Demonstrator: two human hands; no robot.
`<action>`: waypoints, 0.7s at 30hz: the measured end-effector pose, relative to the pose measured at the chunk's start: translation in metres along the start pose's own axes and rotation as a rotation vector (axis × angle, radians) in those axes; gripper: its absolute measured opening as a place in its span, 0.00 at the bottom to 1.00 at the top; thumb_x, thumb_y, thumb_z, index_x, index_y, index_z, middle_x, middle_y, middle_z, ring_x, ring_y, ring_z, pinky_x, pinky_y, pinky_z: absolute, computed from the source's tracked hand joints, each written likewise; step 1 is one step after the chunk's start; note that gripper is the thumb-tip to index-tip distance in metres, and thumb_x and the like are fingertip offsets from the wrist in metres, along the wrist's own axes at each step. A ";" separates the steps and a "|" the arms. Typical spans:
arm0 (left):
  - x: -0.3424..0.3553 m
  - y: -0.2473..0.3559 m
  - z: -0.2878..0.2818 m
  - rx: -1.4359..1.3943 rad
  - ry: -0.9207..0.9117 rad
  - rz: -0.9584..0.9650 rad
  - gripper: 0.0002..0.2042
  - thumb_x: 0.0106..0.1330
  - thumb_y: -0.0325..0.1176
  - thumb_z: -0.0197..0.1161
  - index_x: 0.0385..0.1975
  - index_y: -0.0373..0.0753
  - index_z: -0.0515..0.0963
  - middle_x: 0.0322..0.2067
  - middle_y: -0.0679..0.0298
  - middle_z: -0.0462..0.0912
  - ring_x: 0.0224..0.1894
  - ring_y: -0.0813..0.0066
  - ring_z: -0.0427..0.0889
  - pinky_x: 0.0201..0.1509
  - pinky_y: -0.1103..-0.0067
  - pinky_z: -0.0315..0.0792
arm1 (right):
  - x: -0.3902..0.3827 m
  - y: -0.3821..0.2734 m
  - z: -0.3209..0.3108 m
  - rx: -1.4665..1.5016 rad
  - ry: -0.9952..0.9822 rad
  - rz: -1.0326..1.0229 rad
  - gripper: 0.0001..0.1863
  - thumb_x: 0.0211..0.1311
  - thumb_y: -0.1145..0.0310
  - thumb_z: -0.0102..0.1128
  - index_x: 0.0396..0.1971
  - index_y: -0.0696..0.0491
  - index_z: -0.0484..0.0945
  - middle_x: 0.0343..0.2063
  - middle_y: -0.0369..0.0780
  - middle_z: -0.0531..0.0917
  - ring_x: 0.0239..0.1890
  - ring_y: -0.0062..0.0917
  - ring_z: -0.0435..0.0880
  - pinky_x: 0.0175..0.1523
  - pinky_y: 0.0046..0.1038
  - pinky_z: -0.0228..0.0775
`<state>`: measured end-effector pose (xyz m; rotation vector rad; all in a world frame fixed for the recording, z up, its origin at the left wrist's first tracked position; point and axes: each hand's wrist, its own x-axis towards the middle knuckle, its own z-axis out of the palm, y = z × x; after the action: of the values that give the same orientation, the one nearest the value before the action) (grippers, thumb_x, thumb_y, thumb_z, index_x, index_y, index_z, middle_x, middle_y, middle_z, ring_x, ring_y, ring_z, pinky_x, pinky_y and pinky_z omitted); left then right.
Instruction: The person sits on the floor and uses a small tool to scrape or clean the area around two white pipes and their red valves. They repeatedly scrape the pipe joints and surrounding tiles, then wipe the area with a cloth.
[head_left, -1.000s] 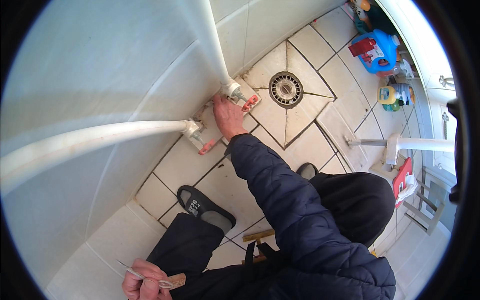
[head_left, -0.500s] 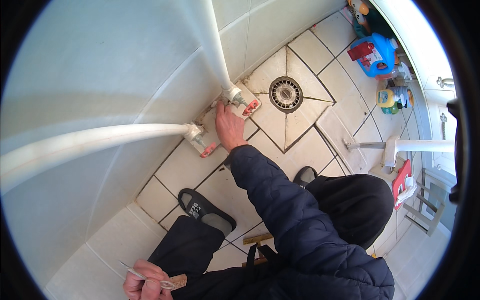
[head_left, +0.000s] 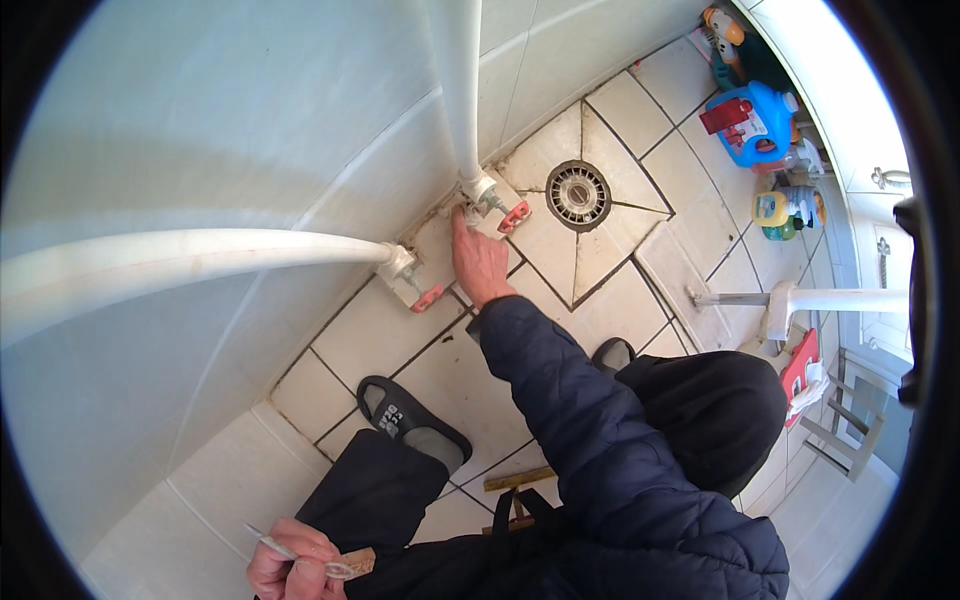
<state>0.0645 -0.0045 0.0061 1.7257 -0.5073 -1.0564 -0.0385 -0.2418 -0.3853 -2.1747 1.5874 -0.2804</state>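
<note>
My right hand (head_left: 482,262) reaches down to the wall's foot beside a white vertical pipe (head_left: 462,100). Its index finger is stretched out, touching the dirty corner by the pipe's base; the other fingers are partly hidden. A red valve handle (head_left: 514,217) sits just right of that fingertip. To the left, a second white pipe (head_left: 200,257) ends at another red valve handle (head_left: 427,297). At the lower left, my left hand (head_left: 295,562) is closed round a slim pale tool with a thin tip (head_left: 268,540). A flat brownish piece (head_left: 357,563) shows at the tool's other end.
A round floor drain (head_left: 578,195) lies right of my right hand. Beyond are a blue jug (head_left: 752,122), a yellow bottle (head_left: 770,208) and a white standing pipe (head_left: 850,300). A red dustpan-like thing (head_left: 800,362) leans at right. My black slippers (head_left: 405,412) stand on tiles.
The view has shifted slightly. My right hand has turned, and its index finger now points more plainly into the corner by the pipe. My left hand still holds the slim tool.
</note>
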 end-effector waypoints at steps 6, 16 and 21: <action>-0.004 0.003 0.002 0.000 0.010 -0.011 0.03 0.70 0.26 0.58 0.33 0.35 0.76 0.33 0.62 0.74 0.27 0.81 0.69 0.27 0.87 0.61 | 0.004 0.003 0.000 0.029 -0.005 -0.010 0.20 0.64 0.70 0.52 0.56 0.56 0.70 0.21 0.44 0.84 0.24 0.41 0.85 0.26 0.41 0.74; -0.005 0.003 0.006 -0.005 -0.002 -0.017 0.04 0.70 0.27 0.58 0.33 0.35 0.76 0.33 0.63 0.74 0.26 0.83 0.68 0.26 0.87 0.59 | -0.004 0.001 0.003 0.246 0.128 -0.074 0.16 0.62 0.72 0.57 0.51 0.49 0.73 0.37 0.45 0.82 0.32 0.45 0.84 0.33 0.43 0.74; -0.004 0.002 0.004 0.004 -0.025 0.001 0.04 0.70 0.28 0.59 0.34 0.35 0.76 0.34 0.63 0.73 0.26 0.83 0.68 0.26 0.88 0.59 | -0.008 -0.005 -0.001 0.319 0.064 0.072 0.18 0.63 0.71 0.54 0.54 0.51 0.71 0.36 0.46 0.82 0.34 0.45 0.84 0.35 0.44 0.74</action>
<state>0.0593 -0.0044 0.0090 1.7176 -0.5262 -1.0784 -0.0376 -0.2331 -0.3817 -1.8788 1.5318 -0.5458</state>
